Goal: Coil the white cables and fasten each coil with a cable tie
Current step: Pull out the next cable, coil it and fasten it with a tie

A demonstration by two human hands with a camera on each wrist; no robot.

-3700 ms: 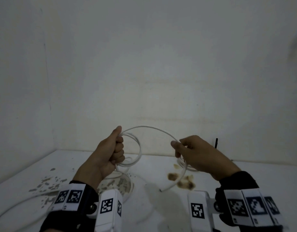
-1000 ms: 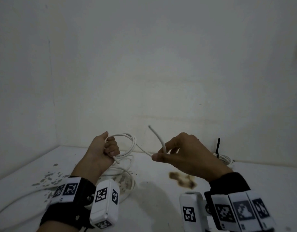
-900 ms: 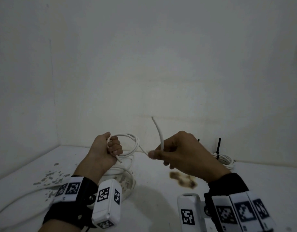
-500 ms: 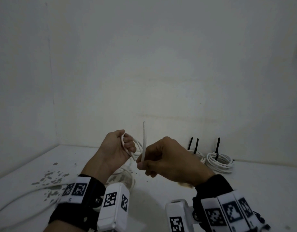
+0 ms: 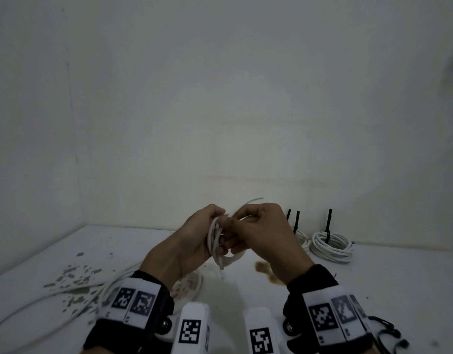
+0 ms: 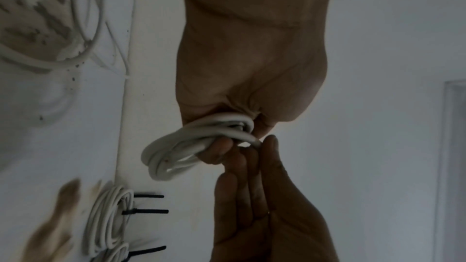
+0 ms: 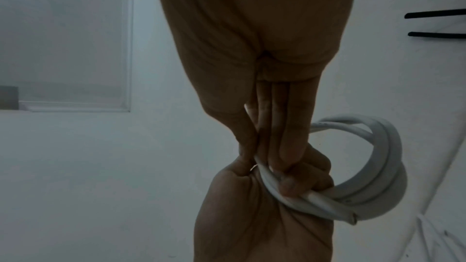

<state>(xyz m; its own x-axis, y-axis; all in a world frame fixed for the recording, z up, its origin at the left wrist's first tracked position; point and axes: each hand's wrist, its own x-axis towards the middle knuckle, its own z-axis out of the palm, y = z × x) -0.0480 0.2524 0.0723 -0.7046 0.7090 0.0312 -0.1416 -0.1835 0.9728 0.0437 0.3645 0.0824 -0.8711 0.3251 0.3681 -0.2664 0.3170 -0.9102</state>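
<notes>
A small coil of white cable [image 5: 215, 245] hangs in the grip of my left hand [image 5: 203, 232], raised above the table. In the left wrist view several loops of the coil [image 6: 176, 150] stick out of the fist. My right hand [image 5: 236, 226] meets the left one and pinches the cable's free end [image 5: 249, 202] between thumb and fingers; the tip pokes up past the knuckles. From the right wrist camera the coil [image 7: 378, 168] curves right of the joined hands, with a cut end [image 7: 353, 219] at the bottom.
Two tied coils [image 5: 332, 247] with upright black cable ties [image 5: 329, 221] lie by the back wall at right, one half hidden behind my right hand. Loose white cables [image 5: 66, 300] trail over the table's chipped left part. A brown stain [image 5: 265, 268] marks the middle.
My right hand has carried the free end left to the left hand. The hands, apart a second ago, now touch, and the wide loop has closed into the coil.
</notes>
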